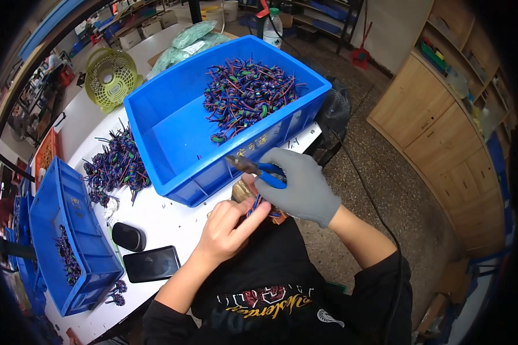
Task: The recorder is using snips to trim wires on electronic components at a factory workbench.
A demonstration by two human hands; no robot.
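My right hand (303,188), in a grey glove, is closed round a pair of pliers (245,165) with blue handles, their dark jaws pointing left. Just below, my bare left hand (223,229) pinches a small wire-wound coil (255,204) with blue and red wires, mostly hidden by the fingers. A brownish block (242,191) shows behind my left fingertips, at the table's edge. Beyond both hands stands a large blue bin (178,123), with a heap of similar coils (250,95) in its right part.
More coils (118,164) lie piled on the white table (172,221), left of the bin. A second blue bin (92,230) tilts at the far left. A black phone (151,264) and a dark rounded case (128,237) lie nearby. Behind are a green basket (110,80) and a bottle (272,29).
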